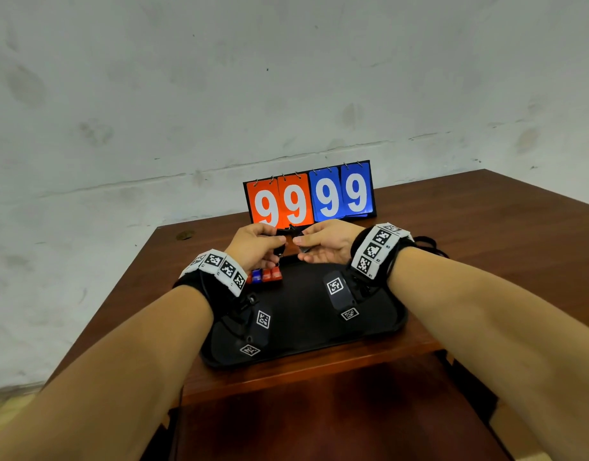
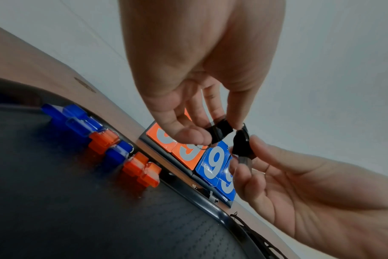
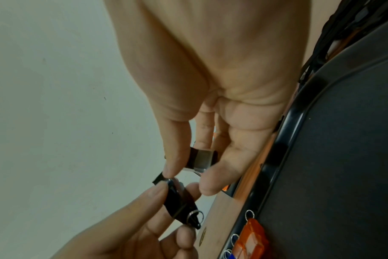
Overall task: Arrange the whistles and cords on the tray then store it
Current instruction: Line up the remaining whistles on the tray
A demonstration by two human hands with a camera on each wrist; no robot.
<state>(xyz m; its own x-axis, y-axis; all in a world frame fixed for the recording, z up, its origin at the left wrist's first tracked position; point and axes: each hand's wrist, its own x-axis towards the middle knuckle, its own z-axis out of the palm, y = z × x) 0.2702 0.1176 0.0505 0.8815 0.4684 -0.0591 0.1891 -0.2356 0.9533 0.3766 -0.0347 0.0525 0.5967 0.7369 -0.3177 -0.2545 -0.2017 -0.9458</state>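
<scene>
My left hand [image 1: 280, 242] pinches a black whistle [image 2: 222, 128] with a metal ring [image 3: 196, 216]. My right hand [image 1: 298, 242] pinches a second black whistle [image 2: 241, 142] with a grey mouthpiece [image 3: 202, 159]. The two whistles meet tip to tip in the air above the far edge of the black tray [image 1: 303, 327]. A row of several blue and orange whistles [image 2: 113, 138] lies along the tray's far left rim. Black cords [image 1: 426, 242] lie heaped on the table to the right of the tray, behind my right wrist.
A flip scoreboard [image 1: 309, 197] showing 99 in orange and 99 in blue stands just behind my hands, by the wall. The tray lies on a brown wooden table [image 1: 486, 211]. The table's left edge [image 1: 120, 287] and front edge are near the tray.
</scene>
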